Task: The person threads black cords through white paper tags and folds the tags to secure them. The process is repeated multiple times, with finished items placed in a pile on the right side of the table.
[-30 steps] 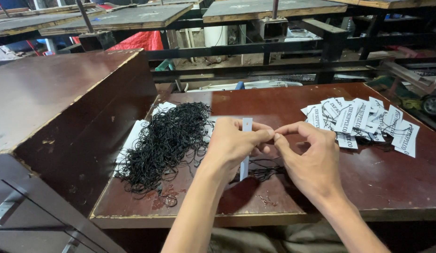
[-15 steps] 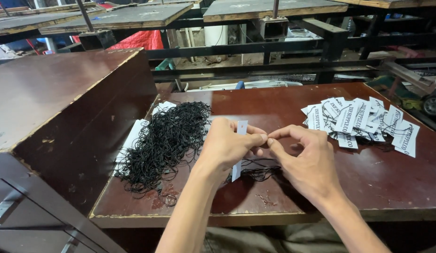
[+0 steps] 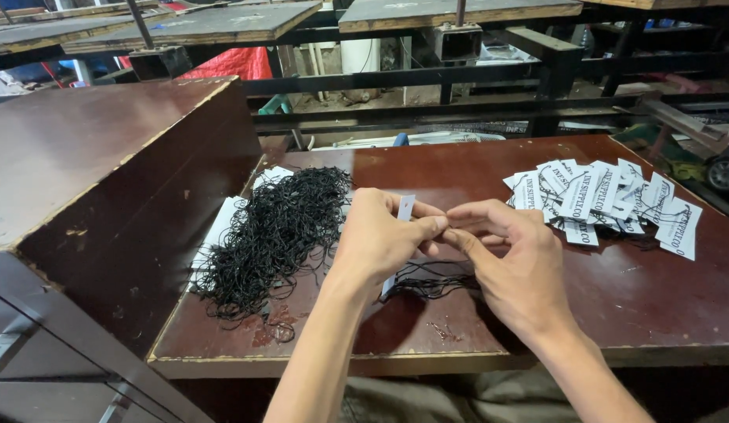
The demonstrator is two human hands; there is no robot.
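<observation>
Left hand (image 3: 380,239) pinches a white tag (image 3: 404,208). Right hand (image 3: 515,262) pinches black string (image 3: 436,280) at the tag. String pile (image 3: 274,231) lies left.

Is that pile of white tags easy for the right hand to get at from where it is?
Probably yes: the pile of white tags lies just beyond the right hand, with bare table between.

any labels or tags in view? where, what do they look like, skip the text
Single tag: pinched in the left hand, touching the right hand; narrow white strip.
Pile of tags: table's right side; white rectangles, dark print, overlapping.
White sheets: under the black string heap, left; mostly hidden.
</observation>
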